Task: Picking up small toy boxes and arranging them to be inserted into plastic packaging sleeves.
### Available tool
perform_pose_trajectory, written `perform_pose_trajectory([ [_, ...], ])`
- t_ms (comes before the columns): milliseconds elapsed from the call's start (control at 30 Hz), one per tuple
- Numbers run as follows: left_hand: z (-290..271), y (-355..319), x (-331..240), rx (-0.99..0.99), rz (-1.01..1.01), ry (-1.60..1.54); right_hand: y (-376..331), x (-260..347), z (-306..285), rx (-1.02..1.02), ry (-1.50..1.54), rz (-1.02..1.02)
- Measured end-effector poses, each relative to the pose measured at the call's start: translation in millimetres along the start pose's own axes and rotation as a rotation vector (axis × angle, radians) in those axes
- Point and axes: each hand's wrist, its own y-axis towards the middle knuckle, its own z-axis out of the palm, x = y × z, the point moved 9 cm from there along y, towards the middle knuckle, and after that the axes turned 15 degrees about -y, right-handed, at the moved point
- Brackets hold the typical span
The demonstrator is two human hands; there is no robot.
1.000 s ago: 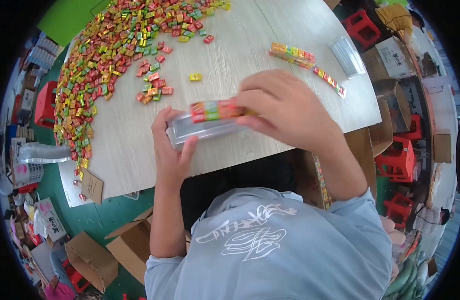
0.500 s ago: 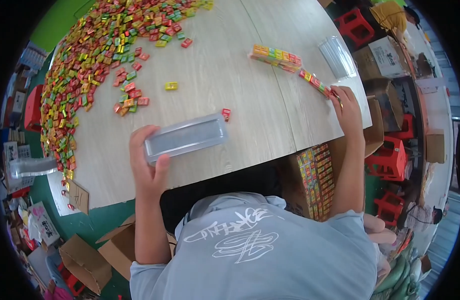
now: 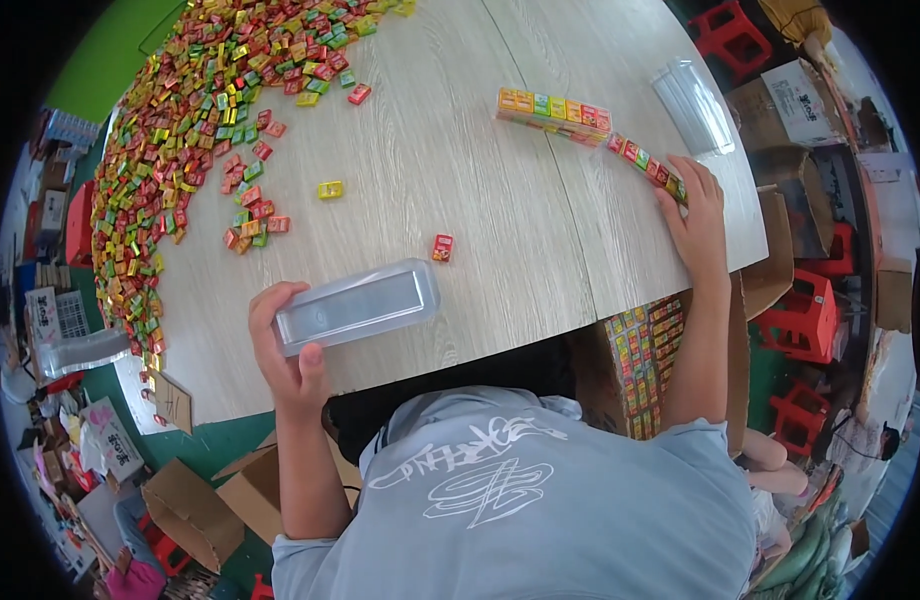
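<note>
My left hand (image 3: 292, 350) grips one end of a clear plastic tray (image 3: 358, 304), thumb on the near side and fingers on the far side. The tray is empty and tilted over the table's near part. Farther right, my right hand (image 3: 696, 215) closes thumb and fingers around the near end of a single row of small coloured packs (image 3: 640, 157). That row runs up to a block of similar packs (image 3: 554, 110) standing in a neat line. One loose red pack (image 3: 442, 248) lies just beyond the tray, and a yellow pack (image 3: 329, 190) lies farther off.
A large heap of small coloured packs (image 3: 210, 130) covers the table's left side. Clear plastic trays (image 3: 692, 105) are stacked at the right edge. Below the table edge, a carton (image 3: 645, 360) holds rows of packs. Red stools (image 3: 802, 315) stand to the right.
The tray in my left hand has come nearer to me, away from the loose red pack. My right hand's fingers have shifted along the row's end. The whole view has moved slightly.
</note>
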Motion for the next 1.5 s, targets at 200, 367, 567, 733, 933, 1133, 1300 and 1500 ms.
perform_pose_trajectory([
  [200,-1,2,1,0.007,0.0,-0.014,-7,-2,4,-0.014,0.025,-0.001],
  [367,7,-4,-2,0.118,0.015,-0.041,-11,31,-23,-0.095,-0.068,-0.075],
  [567,4,-7,-3,0.205,0.037,-0.177,16,178,-18,0.157,0.272,-0.448],
  [733,-36,13,-3,0.084,0.014,-0.001,30,257,-2,0.293,0.351,-0.666],
  [933,-56,33,6,0.149,-0.107,0.423,75,279,24,0.258,0.383,-0.633],
  [1133,-33,59,17,0.313,-0.118,0.722,109,344,30,0.191,0.346,-0.857],
  [1300,-19,68,27,0.341,-0.072,0.752,103,362,38,0.282,0.411,-0.963],
  [1500,-10,66,33,0.399,-0.093,0.644,103,372,41,0.347,0.52,-0.864],
])
